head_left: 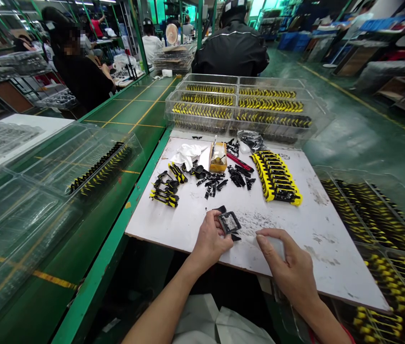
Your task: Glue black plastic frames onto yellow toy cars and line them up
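Note:
My left hand (212,237) is closed around a small black frame-shaped part (229,222) near the front edge of the white board (188,220). My right hand (288,260) is to the right of it, thumb and index finger brought together; whether anything tiny sits between them cannot be made out. Loose black pieces (211,183) lie behind the hands, beside a small yellow box (218,157) and a red tool (240,162). A row of yellow-and-black parts (277,177) stands at the right, and more such parts (165,188) lie at the left.
Clear trays with yellow-and-black parts stand behind the board (238,102) and at the right (378,215). Another clear tray (19,200) rests on the green bench (127,107) at left. A person in black (229,50) sits ahead; another (77,67) is at upper left.

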Demonstrator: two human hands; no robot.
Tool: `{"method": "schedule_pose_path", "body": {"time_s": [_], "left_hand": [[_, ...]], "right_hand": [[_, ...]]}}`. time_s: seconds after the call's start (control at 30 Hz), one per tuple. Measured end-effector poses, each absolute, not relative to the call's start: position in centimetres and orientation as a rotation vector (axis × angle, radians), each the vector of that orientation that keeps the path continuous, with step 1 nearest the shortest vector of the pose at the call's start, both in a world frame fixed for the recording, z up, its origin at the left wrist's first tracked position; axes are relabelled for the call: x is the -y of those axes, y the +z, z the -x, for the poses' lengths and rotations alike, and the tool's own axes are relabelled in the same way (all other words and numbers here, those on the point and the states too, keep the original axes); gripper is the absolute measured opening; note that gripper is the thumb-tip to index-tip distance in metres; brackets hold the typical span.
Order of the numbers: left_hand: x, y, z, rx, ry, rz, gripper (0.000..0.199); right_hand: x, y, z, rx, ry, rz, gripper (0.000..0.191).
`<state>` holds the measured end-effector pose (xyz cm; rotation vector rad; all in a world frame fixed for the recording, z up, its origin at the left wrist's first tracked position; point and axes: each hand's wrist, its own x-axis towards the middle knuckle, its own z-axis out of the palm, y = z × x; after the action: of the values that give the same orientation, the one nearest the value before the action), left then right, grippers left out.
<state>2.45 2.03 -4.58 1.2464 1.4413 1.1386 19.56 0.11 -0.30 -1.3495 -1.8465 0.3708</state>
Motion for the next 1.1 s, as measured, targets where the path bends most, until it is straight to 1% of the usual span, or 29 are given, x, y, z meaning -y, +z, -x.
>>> {"method": "schedule_pose_path", "body": {"time_s": [0.13,0.23,0.33,0.43,0.53,0.63,0.77,0.87,0.93,1.0,1.1], "left_hand": [[-2.0,-4.5,-2.5,-1.437,1.141,-1.234,0.059],[-2.1,-4.6,-2.5,-1.438,1.142,-1.225,0.059],[-2.1,-4.6,-2.5,-1.439,1.153,-1.225,0.059],[-2.1,-4.4,-2.7,-1.448,1.159,-1.190,0.057],[-2.2,-3.9,-3.0,-1.472,1.166,-1.113,0.056],[-2.5,-3.4,-3.2,-1.467,1.201,-1.068,0.055],[-3.6,-3.2,-3.0,-1.466,1.249,-1.061,0.053],[-4.5,-3.4,-2.7,-1.517,1.268,-1.076,0.052],[-5.0,-3.8,-2.7,-1.557,1.262,-1.078,0.053],[-5.4,-4.2,-2.7,-1.585,1.249,-1.069,0.055],[-5.8,-4.7,-2.9,-1.589,1.244,-1.046,0.056]], "right_hand": [[-0.3,0.0,-19.8,1.783,0.343,1.406,0.021],[-0.5,0.0,-19.7,1.712,0.407,1.453,0.024],[-1.3,-0.2,-19.8,1.490,0.635,1.498,0.028],[-3.3,-0.5,-20.3,1.244,0.985,1.362,0.035],[-6.8,0.1,-20.9,1.198,1.109,1.262,0.038],[-10.6,1.4,-20.4,1.275,1.063,1.314,0.041],[-15.5,2.7,-17.8,1.470,0.964,1.272,0.031],[-18.5,2.6,-15.2,1.540,0.847,1.256,0.026],[-20.1,2.3,-13.7,1.567,0.754,1.246,0.027],[-21.1,1.9,-12.6,1.592,0.683,1.223,0.028],[-21.7,1.7,-11.8,1.635,0.610,1.187,0.023]]}}
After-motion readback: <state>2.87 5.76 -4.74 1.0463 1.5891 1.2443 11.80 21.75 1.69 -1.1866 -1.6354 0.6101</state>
